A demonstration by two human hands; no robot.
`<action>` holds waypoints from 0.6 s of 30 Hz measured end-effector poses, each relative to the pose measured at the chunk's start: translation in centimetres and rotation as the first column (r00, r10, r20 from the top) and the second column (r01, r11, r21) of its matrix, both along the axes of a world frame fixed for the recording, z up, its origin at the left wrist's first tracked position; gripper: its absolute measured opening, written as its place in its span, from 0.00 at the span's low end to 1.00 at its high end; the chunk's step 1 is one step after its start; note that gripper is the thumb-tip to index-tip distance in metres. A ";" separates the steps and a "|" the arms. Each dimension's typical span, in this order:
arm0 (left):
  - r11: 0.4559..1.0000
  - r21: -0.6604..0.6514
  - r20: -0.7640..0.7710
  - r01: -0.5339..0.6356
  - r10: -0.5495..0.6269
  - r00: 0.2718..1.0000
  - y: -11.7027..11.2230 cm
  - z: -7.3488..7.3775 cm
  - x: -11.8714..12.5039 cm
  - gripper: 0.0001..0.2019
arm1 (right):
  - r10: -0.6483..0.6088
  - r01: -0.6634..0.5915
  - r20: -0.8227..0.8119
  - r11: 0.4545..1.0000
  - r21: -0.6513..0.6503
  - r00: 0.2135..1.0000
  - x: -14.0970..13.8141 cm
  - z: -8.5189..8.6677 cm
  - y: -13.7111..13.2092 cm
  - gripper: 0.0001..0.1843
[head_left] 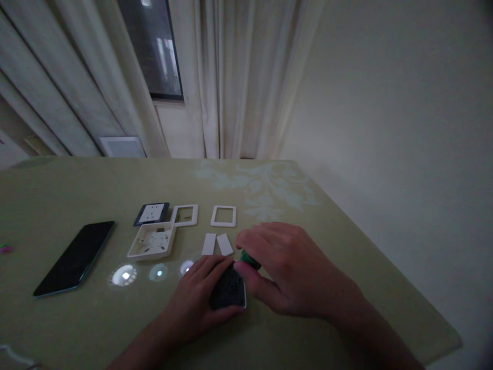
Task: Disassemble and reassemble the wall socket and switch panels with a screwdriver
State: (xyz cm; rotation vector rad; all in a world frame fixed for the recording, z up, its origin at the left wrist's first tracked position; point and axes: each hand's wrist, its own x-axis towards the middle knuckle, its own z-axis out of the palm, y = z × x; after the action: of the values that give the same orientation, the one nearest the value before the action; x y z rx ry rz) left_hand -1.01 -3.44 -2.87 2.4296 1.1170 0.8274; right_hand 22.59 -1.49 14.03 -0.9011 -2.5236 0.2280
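Inside the table's (393, 298) right edge, left hand (192, 295) grips black-backed panel (227, 292), right hand (285, 270) green handle (250, 259) (screwdriver, perhaps); tilting could cause slipping.

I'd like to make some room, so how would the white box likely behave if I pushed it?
The white box looks hollow and thin-walled, so it is probably light yet stiff. Being wide and shallow, it would likely slide rather than tip. Its smooth-looking walls may feel slightly slippery.
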 end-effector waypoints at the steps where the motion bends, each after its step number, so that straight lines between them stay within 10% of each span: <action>1: 1.000 0.003 -0.001 -0.002 0.002 1.000 0.0 0.0 0.0 0.37 | -0.052 0.052 -0.003 0.998 0.020 0.999 0.0 0.0 0.0 0.12; 18: 1.000 0.001 0.005 -0.018 0.018 1.000 -0.1 -0.5 0.1 0.41 | 0.091 -0.096 -0.041 0.986 -0.136 0.995 1.0 0.4 0.3 0.12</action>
State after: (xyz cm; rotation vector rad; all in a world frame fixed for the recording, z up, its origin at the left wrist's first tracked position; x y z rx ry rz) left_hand -0.88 -3.51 -3.37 2.4200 1.1391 0.8389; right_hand 23.61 -1.16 14.47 -0.8227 -2.5455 0.4495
